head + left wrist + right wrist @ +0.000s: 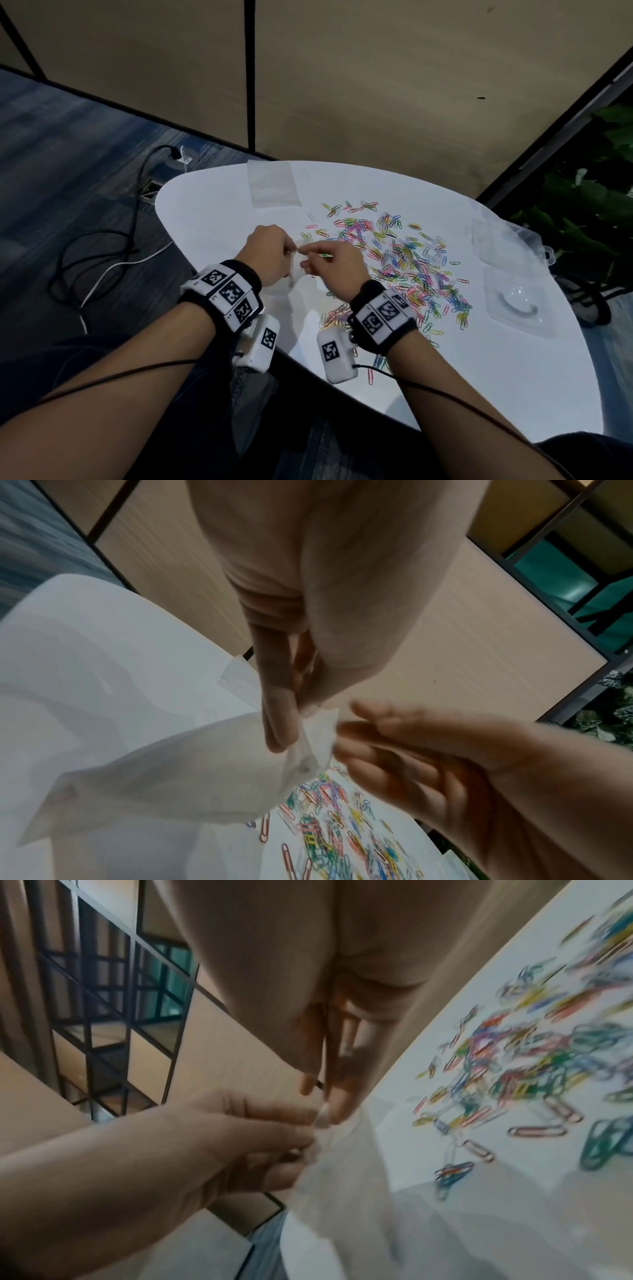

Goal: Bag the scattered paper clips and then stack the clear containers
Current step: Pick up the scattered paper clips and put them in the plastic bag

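Several coloured paper clips (404, 263) lie scattered over the middle of the white table (212, 205). Above its near left part both hands hold a clear plastic bag (297, 274) by its top edge. My left hand (290, 251) pinches one side of the mouth and my right hand (305, 256) pinches the other. In the left wrist view the left hand (298, 710) grips the crumpled rim of the bag (178, 777), which hangs down limp. The right wrist view shows the right hand (325, 1099) at the bag (342, 1191) beside blurred clips (531, 1056). Clear containers (513, 308) sit at the right.
A second flat clear bag (272, 183) lies at the table's far edge. Another clear lidded box (507, 236) sits near the right edge, next to green plants (582, 212). Cables (102, 246) run over the carpet on the left. A beige partition wall stands behind.
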The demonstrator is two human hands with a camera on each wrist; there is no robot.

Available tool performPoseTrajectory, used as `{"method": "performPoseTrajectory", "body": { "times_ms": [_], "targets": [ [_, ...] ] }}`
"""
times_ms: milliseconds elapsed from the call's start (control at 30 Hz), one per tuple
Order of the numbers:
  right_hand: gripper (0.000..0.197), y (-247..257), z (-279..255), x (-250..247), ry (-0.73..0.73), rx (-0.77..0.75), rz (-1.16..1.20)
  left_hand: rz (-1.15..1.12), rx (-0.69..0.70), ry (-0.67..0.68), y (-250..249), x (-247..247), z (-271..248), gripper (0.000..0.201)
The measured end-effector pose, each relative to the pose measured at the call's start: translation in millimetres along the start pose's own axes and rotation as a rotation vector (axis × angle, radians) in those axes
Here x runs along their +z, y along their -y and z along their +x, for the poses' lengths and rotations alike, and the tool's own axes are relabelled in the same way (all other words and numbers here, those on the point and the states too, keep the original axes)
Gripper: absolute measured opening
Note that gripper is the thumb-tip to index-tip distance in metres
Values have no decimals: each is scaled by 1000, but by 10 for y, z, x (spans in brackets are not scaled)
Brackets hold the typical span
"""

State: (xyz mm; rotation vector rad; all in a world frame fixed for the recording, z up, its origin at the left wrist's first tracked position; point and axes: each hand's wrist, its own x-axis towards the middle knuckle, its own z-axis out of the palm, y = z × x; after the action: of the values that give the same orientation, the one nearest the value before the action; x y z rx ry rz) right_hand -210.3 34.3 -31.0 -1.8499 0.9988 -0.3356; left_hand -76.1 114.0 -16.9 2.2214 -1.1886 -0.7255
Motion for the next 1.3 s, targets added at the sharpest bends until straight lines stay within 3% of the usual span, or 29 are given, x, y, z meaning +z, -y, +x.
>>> {"method": "performPoseTrajectory", "body": {
  "times_ms": [67, 133, 233, 333, 433, 533, 700, 833, 967, 1033, 1167, 1300],
  "targets": [
    [27, -133, -52, -109, -58, 30, 138, 1, -19, -17, 12, -18, 7, 31],
    [27, -355, -126, -126, 41, 10, -159, 12, -18, -3, 20, -15, 2, 30],
    [28, -682, -302, -22, 359, -44, -617, 82, 9, 44, -30, -6, -12, 33],
    [43, -930, -454, 99, 519, -294, -955, 125, 27, 70, -65, -1, -45, 35],
    [61, -1069, -582, -10, 489, -305, -1220, 137, 30, 72, -79, 16, -71, 35],
    [61, -1160, -598, -153, 471, -219, -1216, 147, 34, 86, -113, 45, -80, 36],
    [16, -1277, -368, -72, 316, -287, -1119, 154, 28, 134, -150, 100, -96, 35],
    [10, -1271, -189, -145, 162, -113, -898, 166, 34, 168, -148, 159, -113, 34],
    [8, -1215, -103, -361, -127, 193, -340, 156, 41, 181, -129, 201, -105, 33],
    [5, -1103, -104, -428, -191, 282, 24, 145, 43, 179, -132, 209, -100, 32],
    [17, -660, -107, -349, -121, 264, 800, 105, 34, 165, -154, 207, -77, 26],
    [19, -315, -139, -72, -2, 230, 854, 70, 47, 172, -154, 188, -50, 24]
  ]
}}
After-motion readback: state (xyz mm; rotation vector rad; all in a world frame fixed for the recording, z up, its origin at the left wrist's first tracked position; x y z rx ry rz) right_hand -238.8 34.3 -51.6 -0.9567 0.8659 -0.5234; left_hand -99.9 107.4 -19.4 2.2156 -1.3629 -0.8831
